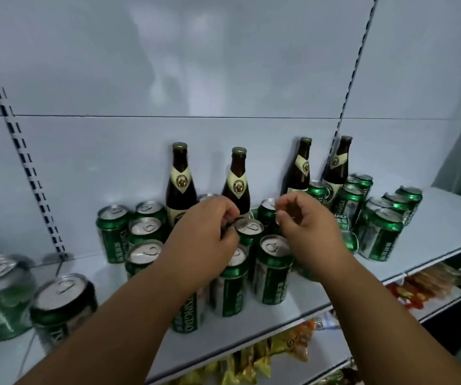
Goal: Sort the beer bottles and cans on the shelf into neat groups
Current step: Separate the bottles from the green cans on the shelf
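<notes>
Reaching: both hands are over the middle cluster of cans on the shelf (321, 290).
Left hand (204, 232): fingers curled, tips pinching the rim of a can (247, 232) just right of them.
Right hand (311, 226): fingers loosely curled above the cans, thumb and forefinger close together; I cannot tell whether they hold anything.
Cans at the fingers: 1 upright can (272, 270) stands below and between the 2 hands, another (268, 211) just behind the right fingertips, touching its neighbours.
Cans left of the left fingers: a tight group of 4 (140, 232), all upright, tabs up.
Cans far left: 2 more (62, 309), near the front edge, well apart from the fingers.
Cans right of the right fingers: a loose group (382, 229) running toward the back right corner.
Bottles: 4 brown ones stand upright against the back panel (223, 65); 2 (180, 184) are just behind the left fingers, 2 (300, 170) behind the right fingers.
Lower shelf: snack packets (285, 348) show below the front edge, under the forearms.
</notes>
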`<act>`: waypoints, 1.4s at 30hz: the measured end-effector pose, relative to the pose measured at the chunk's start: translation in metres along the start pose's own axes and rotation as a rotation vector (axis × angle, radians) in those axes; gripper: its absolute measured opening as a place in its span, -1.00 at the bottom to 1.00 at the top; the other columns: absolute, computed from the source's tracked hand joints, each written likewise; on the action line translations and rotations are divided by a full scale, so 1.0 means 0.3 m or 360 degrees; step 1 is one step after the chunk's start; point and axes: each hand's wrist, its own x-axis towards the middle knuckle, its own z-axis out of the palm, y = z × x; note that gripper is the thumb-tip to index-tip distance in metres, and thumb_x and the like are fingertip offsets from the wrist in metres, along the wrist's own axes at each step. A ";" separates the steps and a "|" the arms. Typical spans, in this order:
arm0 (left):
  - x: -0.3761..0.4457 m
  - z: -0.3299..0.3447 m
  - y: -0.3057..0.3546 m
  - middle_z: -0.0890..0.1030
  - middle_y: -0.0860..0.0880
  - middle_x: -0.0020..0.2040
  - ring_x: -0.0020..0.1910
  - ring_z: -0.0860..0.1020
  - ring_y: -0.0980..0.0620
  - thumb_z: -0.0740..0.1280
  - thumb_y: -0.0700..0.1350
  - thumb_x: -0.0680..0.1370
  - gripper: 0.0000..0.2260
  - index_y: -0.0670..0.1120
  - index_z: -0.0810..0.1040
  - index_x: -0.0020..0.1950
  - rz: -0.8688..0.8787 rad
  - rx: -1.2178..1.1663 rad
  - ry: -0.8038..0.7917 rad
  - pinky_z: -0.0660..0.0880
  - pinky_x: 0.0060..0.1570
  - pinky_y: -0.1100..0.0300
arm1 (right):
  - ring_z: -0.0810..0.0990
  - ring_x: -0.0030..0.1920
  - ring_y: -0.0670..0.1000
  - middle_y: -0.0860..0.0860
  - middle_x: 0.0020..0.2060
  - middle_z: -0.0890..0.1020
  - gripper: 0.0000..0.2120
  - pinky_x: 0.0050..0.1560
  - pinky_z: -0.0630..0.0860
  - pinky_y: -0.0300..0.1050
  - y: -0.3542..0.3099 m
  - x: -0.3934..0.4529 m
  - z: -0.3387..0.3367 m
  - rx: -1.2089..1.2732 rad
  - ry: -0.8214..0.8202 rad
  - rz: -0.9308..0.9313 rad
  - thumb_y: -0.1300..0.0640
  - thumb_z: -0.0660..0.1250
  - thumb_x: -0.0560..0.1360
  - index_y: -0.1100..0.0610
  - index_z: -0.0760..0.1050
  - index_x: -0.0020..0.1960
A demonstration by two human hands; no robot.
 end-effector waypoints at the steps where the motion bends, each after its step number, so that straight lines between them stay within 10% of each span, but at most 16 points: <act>1: 0.033 0.021 0.013 0.47 0.19 -0.06 -0.12 0.50 0.20 0.28 -0.15 0.56 -0.82 0.08 0.49 0.12 -0.0093 0.0019 0.0034 0.50 -0.09 0.24 | 0.58 -0.17 -0.21 -0.11 -0.09 0.62 -0.89 -0.24 0.49 -0.34 0.011 0.039 -0.008 -0.0019 -0.0070 0.0003 0.11 0.34 0.56 -0.05 0.53 0.07; 6: 0.169 0.099 0.053 0.56 0.07 -0.01 -0.10 0.56 0.05 0.28 -0.13 0.55 -0.81 0.04 0.46 0.14 -0.0470 0.0148 0.0098 0.58 -0.06 -0.01 | 0.55 0.15 -0.05 -0.10 0.21 0.51 -0.41 0.16 0.52 -0.03 0.009 0.283 0.049 -0.0045 -0.0469 -0.0057 -0.17 0.39 0.47 -0.01 0.33 0.42; 11: 0.194 0.143 0.056 0.58 0.05 -0.08 -0.16 0.55 0.10 0.30 -0.13 0.55 -0.87 0.03 0.43 0.06 -0.0651 0.0199 0.0225 0.50 -0.18 0.12 | 0.46 -0.25 -0.20 -0.16 -0.24 0.51 -0.85 -0.29 0.32 -0.29 0.022 0.423 0.110 -0.0103 -0.0796 -0.0315 -0.04 0.38 0.53 -0.04 0.43 -0.12; 19: 0.215 0.174 0.067 0.56 0.06 0.21 0.11 0.56 0.10 0.42 -0.01 0.53 -0.55 -0.01 0.38 0.37 -0.0752 0.0222 0.0182 0.52 0.17 0.07 | 0.53 -0.06 0.00 -0.06 -0.12 0.55 -0.83 -0.10 0.44 -0.09 0.033 0.484 0.022 -0.0006 -0.0634 -0.0452 -0.02 0.34 0.55 0.06 0.47 0.04; 26: 0.258 0.159 0.159 0.56 0.27 0.01 -0.05 0.54 0.37 0.54 0.08 0.39 -0.42 0.15 0.33 0.31 -0.0480 0.0127 0.0549 0.49 -0.10 0.36 | 0.60 -0.02 -0.02 -0.13 -0.10 0.58 -0.73 0.06 0.56 0.04 -0.122 0.510 -0.155 0.0542 -0.0323 -0.0537 -0.15 0.34 0.48 0.04 0.52 0.01; 42: -0.323 -0.313 0.068 0.60 0.20 -0.12 -0.17 0.59 0.29 0.50 0.19 0.31 -0.50 0.28 0.27 0.09 -0.0588 0.0475 0.1098 0.61 -0.20 0.13 | 0.66 -0.06 0.07 0.08 -0.08 0.66 -0.85 0.06 0.61 0.11 -0.655 -0.014 0.271 0.1483 -0.0819 -0.0424 -0.12 0.33 0.52 -0.07 0.46 -0.05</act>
